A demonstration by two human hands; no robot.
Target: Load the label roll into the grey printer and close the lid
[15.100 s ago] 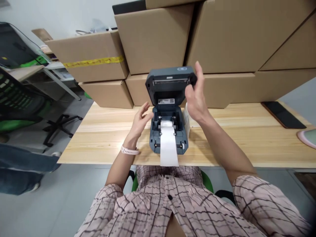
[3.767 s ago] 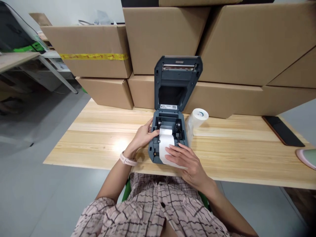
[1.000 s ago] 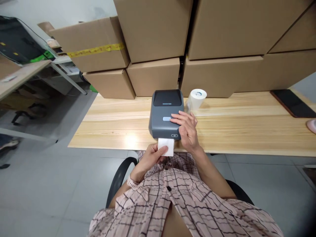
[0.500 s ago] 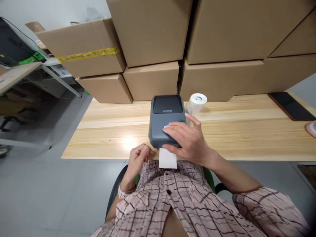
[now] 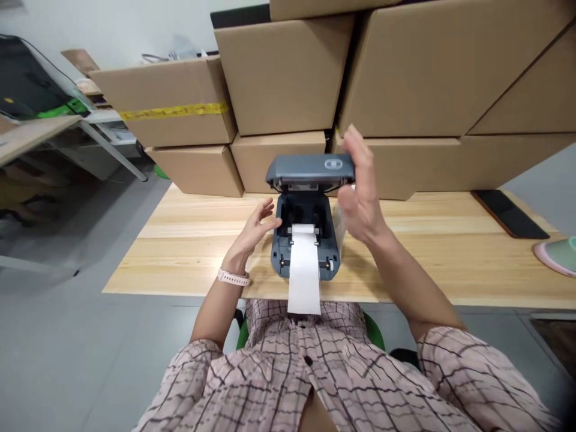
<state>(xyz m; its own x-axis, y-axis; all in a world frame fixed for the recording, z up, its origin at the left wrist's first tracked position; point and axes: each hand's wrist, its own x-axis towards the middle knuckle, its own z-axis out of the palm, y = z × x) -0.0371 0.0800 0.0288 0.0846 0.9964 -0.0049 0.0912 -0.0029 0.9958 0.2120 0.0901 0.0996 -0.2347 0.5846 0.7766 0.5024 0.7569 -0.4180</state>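
A dark grey label printer (image 5: 330,240) stands on the table with its lid (image 5: 306,168) raised. Inside, a white paper strip (image 5: 303,276) runs from a small roll out over the front and hangs past the table edge. My right hand (image 5: 362,192) grips the lid's right edge, slightly blurred. At the printer's left side my left hand (image 5: 254,231) is open, fingers spread, its thumb at the rim of the body; whether it touches cannot be made out. The white paper roll behind my right hand is mostly hidden.
Stacked cardboard boxes (image 5: 288,78) line the back of the wooden table (image 5: 180,258). A dark phone (image 5: 510,213) lies at the right, with a pink and green object (image 5: 558,255) near it. Another table (image 5: 40,138) stands at far left.
The printer's lid has swung up, showing the paper inside. My right hand has gone from its top to the lid's edge. My left hand has moved up beside the printer and opened.
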